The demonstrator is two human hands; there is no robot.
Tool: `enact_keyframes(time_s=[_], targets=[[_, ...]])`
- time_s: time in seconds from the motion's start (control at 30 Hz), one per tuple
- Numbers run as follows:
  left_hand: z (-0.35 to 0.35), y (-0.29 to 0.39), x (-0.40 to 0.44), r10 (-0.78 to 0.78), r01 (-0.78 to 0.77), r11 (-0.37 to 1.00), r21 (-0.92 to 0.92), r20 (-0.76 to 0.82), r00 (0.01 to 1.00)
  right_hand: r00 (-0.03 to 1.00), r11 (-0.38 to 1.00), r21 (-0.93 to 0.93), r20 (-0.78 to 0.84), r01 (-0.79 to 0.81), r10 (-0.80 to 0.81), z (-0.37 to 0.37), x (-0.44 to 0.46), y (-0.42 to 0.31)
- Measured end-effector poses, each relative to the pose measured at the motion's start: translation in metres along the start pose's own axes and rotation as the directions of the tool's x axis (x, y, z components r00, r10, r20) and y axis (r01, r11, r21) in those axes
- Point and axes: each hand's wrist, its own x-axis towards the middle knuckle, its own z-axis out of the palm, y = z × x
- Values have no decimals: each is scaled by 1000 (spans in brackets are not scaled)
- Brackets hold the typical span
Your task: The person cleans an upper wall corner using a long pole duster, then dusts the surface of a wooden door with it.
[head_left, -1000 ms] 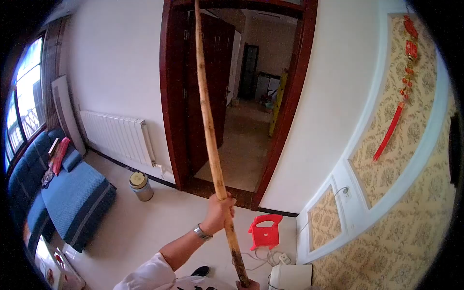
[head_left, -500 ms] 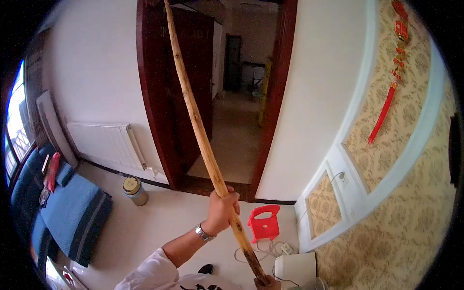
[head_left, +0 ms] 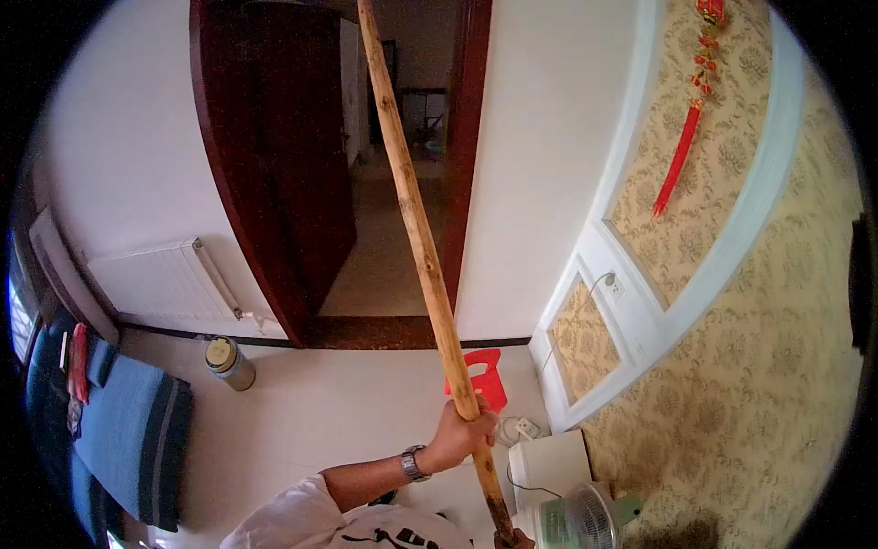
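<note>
1. Your left hand makes a fist around the wooden pole, fingers wrapped about its lower part, with a metal-banded wristwatch at the wrist below a white sleeve.
2. Your right hand, partly cut off by the view's bottom edge, clasps the pole's darkened lower end.
3. The wooden pole slants up and leftward from your two hands, crossing in front of the doorway and running out of the top of the view.
4. A red plastic chair shows partly behind the pole; near it are a power strip, a white box and a fan.
5. Farther out, a dark-red door stands open; to its left are a lidded canister, a white radiator and a blue-covered sofa.
6. At right, a red ornament hangs against patterned wallpaper.
</note>
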Motion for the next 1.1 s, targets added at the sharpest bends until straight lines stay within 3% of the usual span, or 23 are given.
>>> enact_keyframes(time_s=[0.03,0.2,0.27,0.33,0.4,0.47,0.5,0.53,0.57,0.6,0.63,0.67,0.7,0.8,0.87,0.9,0.97,1.1], targets=[[0,-9,-1,-8,6,1000,25,68,998,1000,1000,-16,-5,-13,13,-2,-4,0],[16,-28,-11,-60,61,998,-9,98,993,995,992,-106,-74,-69,61,-13,-20,0],[14,-37,-12,-58,61,997,-46,74,996,992,993,-3,-27,-121,121,-12,-20,4],[8,-38,-7,-42,41,999,31,39,998,995,995,-17,-6,-95,95,1,-14,13],[-5,-30,0,-62,59,995,77,39,997,999,998,56,-7,41,-41,20,-6,17],[-20,-31,4,-79,74,990,123,34,996,996,991,123,58,54,-61,52,0,33],[-28,-35,7,-74,77,992,99,-33,997,980,991,119,197,-54,29,47,7,7],[-36,-39,6,-72,80,994,73,-104,992,938,932,233,275,-276,209,80,8,26],[-43,-38,2,-71,80,996,45,-167,983,884,898,260,406,-355,233,97,11,34],[-54,-46,-1,-61,69,997,35,-197,978,856,926,159,459,-343,238,89,25,-12],[-67,-61,-5,-20,60,987,151,-254,967,858,978,44,489,-204,157,123,28,15],[-80,-70,-11,18,67,962,264,-309,951,870,902,331,484,-277,90,135,32,-8],[-91,-70,-17,4,107,951,289,-359,933,846,982,155,533,-104,6,160,38,1],[-140,-78,-17,9,198,915,352,-507,862,767,987,160,636,-30,-80,212,49,-33],[-172,-71,-14,44,196,926,324,-607,794,447,988,148,882,43,-152,249,54,-46],[-188,-61,-18,71,214,901,379,-614,786,426,987,146,891,62,-159,253,59,-68],[-224,-44,-30,131,233,872,431,-664,736,361,918,202,874,342,-327,264,64,-114],[-303,-12,-65,235,249,812,528,-686,689,291,872,347,844,346,-451,312,78,-152]])
